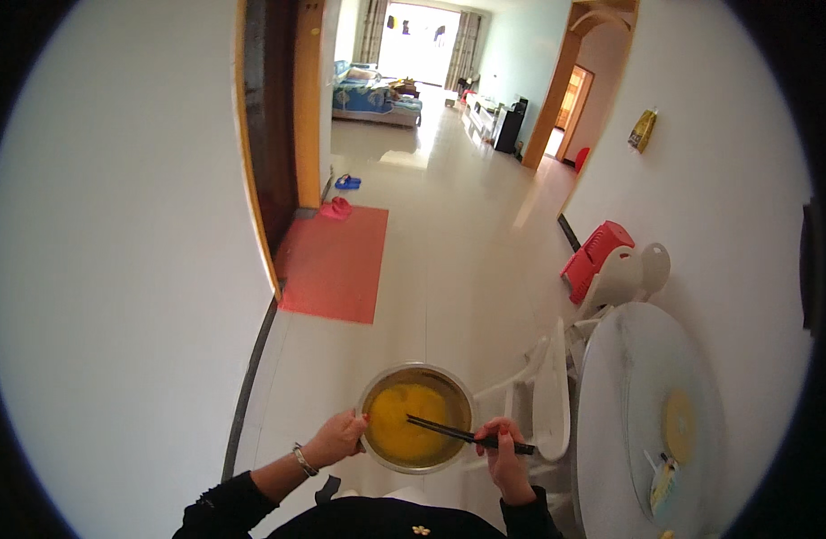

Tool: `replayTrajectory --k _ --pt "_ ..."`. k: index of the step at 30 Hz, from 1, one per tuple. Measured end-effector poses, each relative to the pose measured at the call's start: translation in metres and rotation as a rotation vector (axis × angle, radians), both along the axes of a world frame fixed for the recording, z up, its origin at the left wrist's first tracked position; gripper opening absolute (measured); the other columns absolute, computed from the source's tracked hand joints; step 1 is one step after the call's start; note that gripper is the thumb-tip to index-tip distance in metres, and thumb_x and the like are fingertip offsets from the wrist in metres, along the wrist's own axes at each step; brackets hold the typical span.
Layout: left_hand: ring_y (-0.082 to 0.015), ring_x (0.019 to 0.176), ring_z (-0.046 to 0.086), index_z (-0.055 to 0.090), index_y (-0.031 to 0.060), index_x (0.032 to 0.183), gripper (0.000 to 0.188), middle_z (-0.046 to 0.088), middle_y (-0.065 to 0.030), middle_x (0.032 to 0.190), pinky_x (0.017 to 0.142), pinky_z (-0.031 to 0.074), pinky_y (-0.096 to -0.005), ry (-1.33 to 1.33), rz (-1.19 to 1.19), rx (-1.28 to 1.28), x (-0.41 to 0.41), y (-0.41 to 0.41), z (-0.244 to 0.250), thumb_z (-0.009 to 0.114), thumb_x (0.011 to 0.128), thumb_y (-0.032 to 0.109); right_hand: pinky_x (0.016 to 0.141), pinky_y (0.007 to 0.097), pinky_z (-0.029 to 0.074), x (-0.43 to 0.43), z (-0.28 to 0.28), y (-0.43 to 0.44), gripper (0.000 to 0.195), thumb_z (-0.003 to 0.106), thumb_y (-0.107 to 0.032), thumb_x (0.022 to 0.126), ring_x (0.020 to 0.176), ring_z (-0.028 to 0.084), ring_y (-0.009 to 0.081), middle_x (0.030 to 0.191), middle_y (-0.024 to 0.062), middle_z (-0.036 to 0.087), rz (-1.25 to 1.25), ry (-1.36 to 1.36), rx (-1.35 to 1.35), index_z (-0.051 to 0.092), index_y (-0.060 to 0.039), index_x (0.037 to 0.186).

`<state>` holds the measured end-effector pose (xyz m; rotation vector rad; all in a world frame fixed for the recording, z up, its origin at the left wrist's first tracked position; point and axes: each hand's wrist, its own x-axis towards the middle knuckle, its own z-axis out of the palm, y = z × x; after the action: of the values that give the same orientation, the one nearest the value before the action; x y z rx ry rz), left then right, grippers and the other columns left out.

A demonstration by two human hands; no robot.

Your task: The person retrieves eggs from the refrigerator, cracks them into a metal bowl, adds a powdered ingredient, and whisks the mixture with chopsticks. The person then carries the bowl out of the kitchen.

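My left hand point(339, 438) grips the left rim of a round metal bowl point(463, 396), its thumb over the edge. Yellow liquid point(403, 434), like beaten egg, covers the bottom of the bowl. In my right hand point(504, 451) is a pair of black chopsticks point(446, 429), held near their thick ends. Their tips point left and reach the yellow liquid near its middle. The bowl is held up in front of my body, above the tiled floor.
At the right stands a round table point(601, 431) with a glass turntable, beside white chairs point(554, 404) and red plastic stools point(598, 259). A red mat point(339, 269) lies by the door at left, with pink slippers point(336, 209) at its corner. A bed point(372, 98) is farther off.
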<state>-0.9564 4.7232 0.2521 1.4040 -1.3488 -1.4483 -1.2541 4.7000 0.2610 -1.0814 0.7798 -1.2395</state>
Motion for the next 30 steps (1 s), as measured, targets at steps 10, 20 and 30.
replayTrajectory --k 10,20,30 --pt "-0.0142 0.052 0.056 0.053 0.0006 0.093 0.040 0.057 -0.0049 0.062 0.051 0.046 -0.0271 -0.098 0.008 0.029 0.008 -0.437 -0.009 0.034 0.099 0.036 0.070 0.0270 0.048 0.023 -0.012 -0.455 0.050 0.045 -0.033 0.095 0.084 0.050 0.0125 0.114 0.0105 0.046 0.104 0.425 0.048 0.033 -0.0053 0.135" --pt "-0.0087 0.055 0.053 0.051 -0.0004 0.094 0.041 0.053 -0.0025 0.066 0.049 0.045 -0.0240 0.080 0.062 0.096 0.088 -0.862 -0.034 0.036 0.100 0.038 0.080 0.0404 0.056 0.107 -0.028 -0.909 0.058 0.045 -0.039 0.097 0.108 0.058 0.0282 0.125 0.0216 0.052 0.642 0.243 0.623 0.036 0.0060 0.133" --pt "-0.0075 0.061 0.047 0.039 0.0067 0.120 0.041 0.050 -0.0011 0.074 0.053 0.040 -0.0209 0.454 -0.291 0.270 0.152 -1.367 -0.037 0.038 0.100 0.042 0.093 0.0354 0.046 0.152 -0.054 -1.360 0.053 0.049 -0.036 0.095 0.108 0.056 0.0243 0.119 0.0168 0.056 0.346 0.339 0.327 0.043 0.0076 0.125"
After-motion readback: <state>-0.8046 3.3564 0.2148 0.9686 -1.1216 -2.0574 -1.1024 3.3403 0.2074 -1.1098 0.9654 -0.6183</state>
